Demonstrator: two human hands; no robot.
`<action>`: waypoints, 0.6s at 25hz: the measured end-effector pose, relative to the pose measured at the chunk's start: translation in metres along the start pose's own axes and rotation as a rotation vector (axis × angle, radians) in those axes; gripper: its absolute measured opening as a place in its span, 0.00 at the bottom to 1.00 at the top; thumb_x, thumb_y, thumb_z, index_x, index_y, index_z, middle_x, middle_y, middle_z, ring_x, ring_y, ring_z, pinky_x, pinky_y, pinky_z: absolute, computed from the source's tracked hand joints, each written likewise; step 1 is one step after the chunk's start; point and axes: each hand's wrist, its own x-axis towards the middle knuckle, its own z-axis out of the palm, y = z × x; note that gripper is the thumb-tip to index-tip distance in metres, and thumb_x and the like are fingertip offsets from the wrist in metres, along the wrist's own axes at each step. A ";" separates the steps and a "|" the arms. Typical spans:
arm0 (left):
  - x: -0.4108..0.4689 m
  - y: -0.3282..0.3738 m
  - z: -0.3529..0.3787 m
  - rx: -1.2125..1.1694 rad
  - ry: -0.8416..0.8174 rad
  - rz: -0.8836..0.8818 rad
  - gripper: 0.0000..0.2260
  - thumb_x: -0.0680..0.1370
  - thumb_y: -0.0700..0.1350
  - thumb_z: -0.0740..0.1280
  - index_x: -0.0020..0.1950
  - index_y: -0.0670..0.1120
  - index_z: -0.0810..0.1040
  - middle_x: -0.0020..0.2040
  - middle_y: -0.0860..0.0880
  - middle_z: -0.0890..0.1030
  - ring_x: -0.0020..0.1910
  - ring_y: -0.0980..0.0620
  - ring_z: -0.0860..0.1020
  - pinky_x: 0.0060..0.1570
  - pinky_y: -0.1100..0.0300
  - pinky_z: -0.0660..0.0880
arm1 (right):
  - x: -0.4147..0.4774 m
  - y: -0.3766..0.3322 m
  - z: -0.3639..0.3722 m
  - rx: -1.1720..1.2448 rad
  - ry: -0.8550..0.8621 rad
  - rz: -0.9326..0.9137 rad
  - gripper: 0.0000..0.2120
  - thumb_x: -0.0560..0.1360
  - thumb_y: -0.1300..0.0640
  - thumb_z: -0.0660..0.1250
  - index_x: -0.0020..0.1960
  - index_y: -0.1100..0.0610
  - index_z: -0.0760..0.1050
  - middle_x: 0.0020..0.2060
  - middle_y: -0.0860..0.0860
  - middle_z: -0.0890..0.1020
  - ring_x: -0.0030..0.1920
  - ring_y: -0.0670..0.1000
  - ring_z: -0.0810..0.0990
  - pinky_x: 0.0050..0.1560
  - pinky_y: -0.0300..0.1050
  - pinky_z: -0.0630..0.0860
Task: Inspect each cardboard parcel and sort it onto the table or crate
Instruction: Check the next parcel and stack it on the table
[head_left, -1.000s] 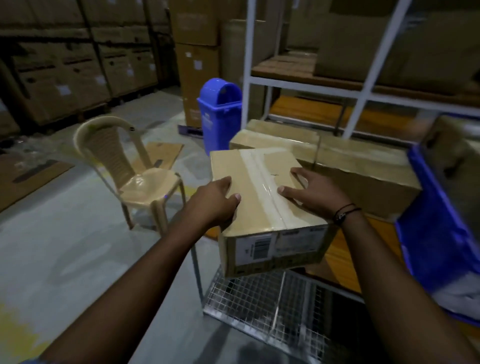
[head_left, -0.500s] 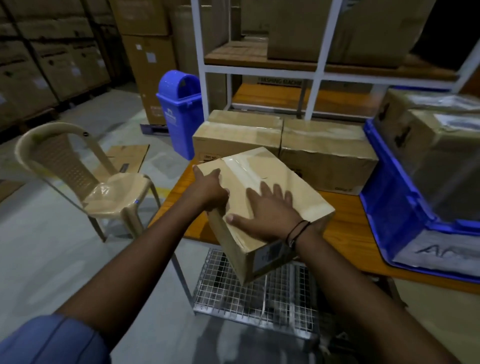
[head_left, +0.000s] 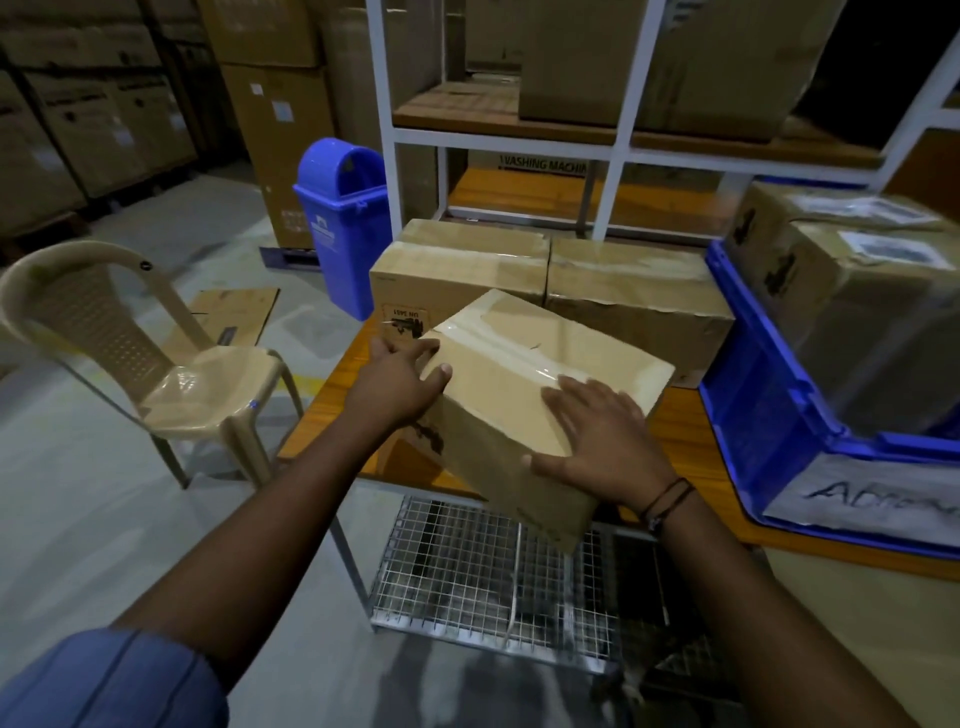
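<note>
A taped cardboard parcel (head_left: 524, 384) is tilted at the front edge of the orange table (head_left: 685, 441), one corner hanging over the edge. My left hand (head_left: 402, 382) grips its left corner, thumb on top. My right hand (head_left: 602, 441) lies flat on its near face, fingers spread. Two more cardboard parcels (head_left: 457, 270) (head_left: 634, 296) stand side by side on the table behind it. A blue crate (head_left: 769, 405) at the right holds plastic-wrapped parcels (head_left: 872, 291).
A wire-mesh shelf (head_left: 467, 582) sits under the table. A beige plastic chair (head_left: 156, 358) stands to the left, a blue bin (head_left: 343, 218) behind it. A white rack (head_left: 613, 150) with large cartons rises behind the table. Stacked cartons (head_left: 78, 109) line the far left.
The parcel has moved forward from in front of me onto the table edge and has turned. My right hand slid from its top to its near face.
</note>
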 end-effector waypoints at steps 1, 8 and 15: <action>-0.005 0.001 0.005 -0.044 0.009 -0.011 0.26 0.82 0.63 0.62 0.79 0.56 0.67 0.75 0.39 0.60 0.65 0.38 0.75 0.57 0.49 0.75 | -0.005 0.015 0.003 -0.003 0.049 0.068 0.51 0.66 0.19 0.53 0.82 0.45 0.56 0.84 0.51 0.55 0.82 0.58 0.53 0.80 0.61 0.53; -0.038 0.023 0.033 -0.287 0.082 -0.022 0.24 0.82 0.58 0.66 0.77 0.53 0.69 0.73 0.40 0.61 0.59 0.41 0.79 0.51 0.57 0.72 | -0.025 0.051 0.020 0.508 0.276 0.376 0.40 0.76 0.37 0.72 0.82 0.49 0.61 0.79 0.58 0.61 0.76 0.60 0.66 0.68 0.51 0.71; -0.053 0.053 -0.005 -0.492 0.569 0.228 0.22 0.76 0.42 0.71 0.69 0.50 0.72 0.63 0.53 0.79 0.59 0.57 0.79 0.52 0.60 0.77 | -0.032 0.050 -0.026 0.539 0.850 0.343 0.33 0.78 0.42 0.71 0.78 0.53 0.67 0.72 0.55 0.76 0.71 0.59 0.74 0.67 0.56 0.75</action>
